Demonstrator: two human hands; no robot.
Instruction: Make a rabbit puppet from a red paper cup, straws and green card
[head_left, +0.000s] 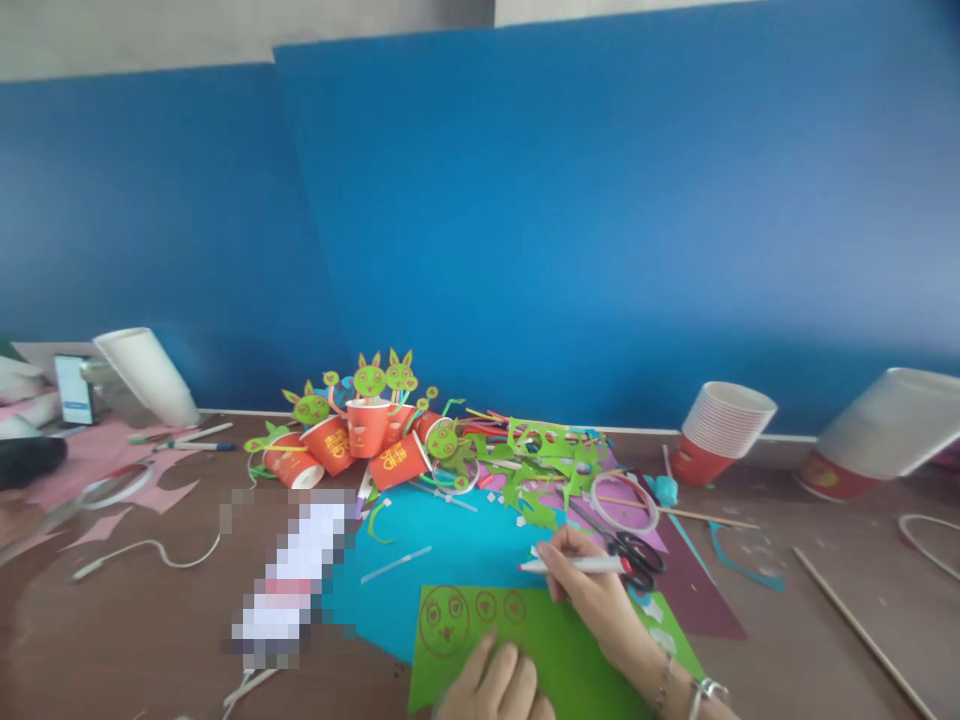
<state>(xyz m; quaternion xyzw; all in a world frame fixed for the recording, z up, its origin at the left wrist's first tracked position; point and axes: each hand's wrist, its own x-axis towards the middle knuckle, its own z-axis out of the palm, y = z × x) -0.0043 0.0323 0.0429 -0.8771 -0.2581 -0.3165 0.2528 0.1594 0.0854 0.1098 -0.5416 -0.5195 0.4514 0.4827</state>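
In the head view, my right hand (589,585) grips a white marker with red ends (606,565), held level just above the far edge of a green paper sheet (585,655). My left hand (496,685) rests on the near part of that sheet, fingers lightly bent against it and holding nothing. Drawn in red on the green paper are a round face (445,622) and two small circles with hearts inside (500,606). Beneath the green sheet lies blue paper (427,535). Black-handled scissors (637,555) lie right behind my right hand.
Red paper cups with green animal faces (367,425) cluster at the back. Green paper scraps (551,465) and a tape roll (624,502) lie beside them. Cup stacks (724,425) stand right; a wooden stick (855,625) lies nearer. At far left is another person's hand (19,515).
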